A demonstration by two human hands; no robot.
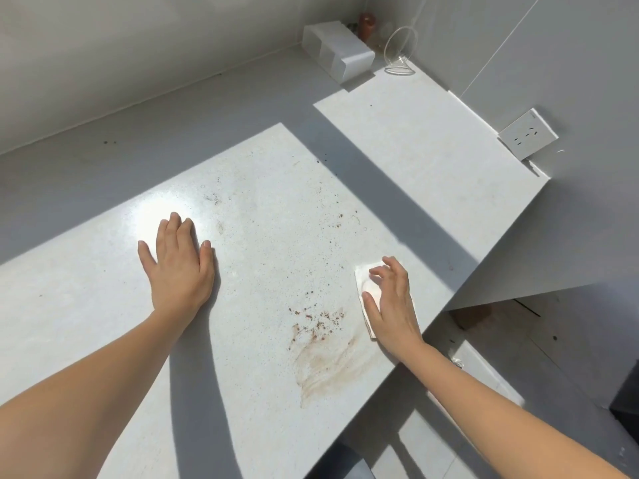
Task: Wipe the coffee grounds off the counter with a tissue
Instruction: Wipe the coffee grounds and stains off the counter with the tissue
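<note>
Right hand (390, 302) presses tissue (364, 278) on counter (259, 236).
Left hand (178, 267) lies flat, fingers straight, empty, well left of the coffee grounds (316, 323); right hand, fingers arched, pins the white, faintly stained tissue just right of them.

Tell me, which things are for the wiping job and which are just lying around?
For the job: tissue under the right hand; coffee grounds; brown smear; counter; left hand lying flat on it.
Just lying about: white box; brown jar; clear glass item; wall socket.
</note>
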